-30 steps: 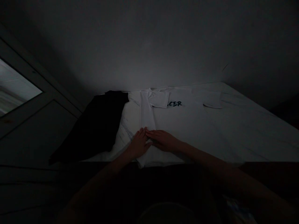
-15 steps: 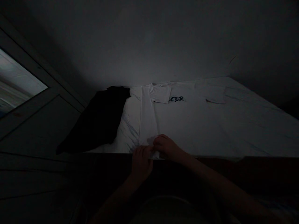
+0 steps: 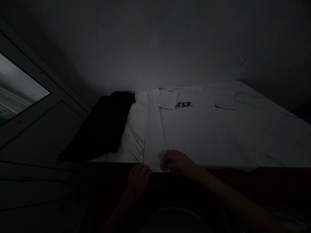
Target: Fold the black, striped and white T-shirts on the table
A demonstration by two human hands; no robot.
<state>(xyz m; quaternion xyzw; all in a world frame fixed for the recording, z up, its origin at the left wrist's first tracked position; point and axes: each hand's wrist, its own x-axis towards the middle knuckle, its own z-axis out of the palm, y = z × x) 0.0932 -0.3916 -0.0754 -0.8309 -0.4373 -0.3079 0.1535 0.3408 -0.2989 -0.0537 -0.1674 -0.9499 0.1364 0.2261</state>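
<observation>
At the table's (image 3: 243,136) near edge the right hand (image 3: 178,162) pinches the white shirt's (image 3: 194,129) hem, the left hand (image 3: 138,176) curls beside it; dim room, black garment (image 3: 102,126) left

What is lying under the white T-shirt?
The white T-shirt lies on a pale marbled table, bare beside it. The right hand hides part of the near hem; the table beneath is covered.

A pale, marble-veined counter (image 3: 133,142) carries two garments. A white T-shirt (image 3: 194,129) with dark lettering lies flat across its middle, its left side folded inward, its hem reaching the near edge. A black garment (image 3: 102,126) lies just beside it, draped over the left corner.
</observation>
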